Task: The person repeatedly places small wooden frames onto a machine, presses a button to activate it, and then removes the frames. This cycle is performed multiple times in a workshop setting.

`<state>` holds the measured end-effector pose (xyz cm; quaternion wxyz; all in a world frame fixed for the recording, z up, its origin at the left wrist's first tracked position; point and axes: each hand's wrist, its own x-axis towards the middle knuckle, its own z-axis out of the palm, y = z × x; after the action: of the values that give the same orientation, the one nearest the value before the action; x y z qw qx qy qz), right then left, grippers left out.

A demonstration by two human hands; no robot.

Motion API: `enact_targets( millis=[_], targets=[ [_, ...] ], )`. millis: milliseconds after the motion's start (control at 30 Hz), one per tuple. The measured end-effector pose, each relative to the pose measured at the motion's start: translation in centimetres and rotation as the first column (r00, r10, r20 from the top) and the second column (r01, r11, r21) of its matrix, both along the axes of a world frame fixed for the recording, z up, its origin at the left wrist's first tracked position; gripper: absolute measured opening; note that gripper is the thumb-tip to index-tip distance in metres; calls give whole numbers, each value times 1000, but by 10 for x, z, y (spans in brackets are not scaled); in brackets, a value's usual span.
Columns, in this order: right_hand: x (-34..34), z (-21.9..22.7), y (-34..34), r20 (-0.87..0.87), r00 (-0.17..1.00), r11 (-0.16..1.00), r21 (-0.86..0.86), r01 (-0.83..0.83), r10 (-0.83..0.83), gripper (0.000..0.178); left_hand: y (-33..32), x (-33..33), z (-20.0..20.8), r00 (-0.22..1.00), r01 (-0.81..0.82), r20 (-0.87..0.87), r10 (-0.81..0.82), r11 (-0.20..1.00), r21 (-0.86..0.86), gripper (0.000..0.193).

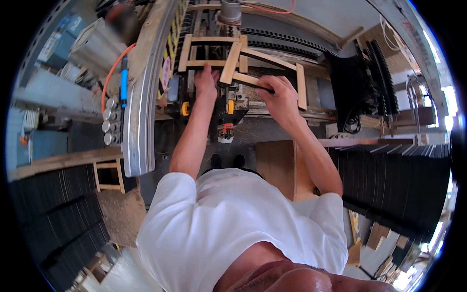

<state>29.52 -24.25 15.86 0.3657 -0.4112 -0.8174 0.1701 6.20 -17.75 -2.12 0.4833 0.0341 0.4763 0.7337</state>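
Observation:
Two light wooden frames with dark edges are over the machine bed in front of me. At the left frame, my left hand is closed at the near rail, with fingertips against the wood. My right hand pinches the near rail of the right frame between thumb and fingers. This right frame sits at a slant, and its left end piece overlaps the right end of the left frame. The undersides of both frames are hidden.
A metal beam runs along the machine's left side, with an orange hose and a blue tool. Yellow knobs stick out below my hands. Dark stacked panels stand at right, more at left. A wooden box is by my right arm.

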Motion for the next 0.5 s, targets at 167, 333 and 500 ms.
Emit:
enact_targets(
  millis=[167,333,500],
  targets=[
    [-28,-25,30,45,988,988,13,-151,151,20,-55,28,8,994,-105,10,106,994,-6,22],
    [-55,-53,47,71,970,968,83,-237,232,19,-77,43,18,994,-105,-4,105,994,-3,18],
    [-88,-79,59,97,953,946,127,-299,288,15,-93,37,13,992,60,96,-80,980,190,21]
  ],
)
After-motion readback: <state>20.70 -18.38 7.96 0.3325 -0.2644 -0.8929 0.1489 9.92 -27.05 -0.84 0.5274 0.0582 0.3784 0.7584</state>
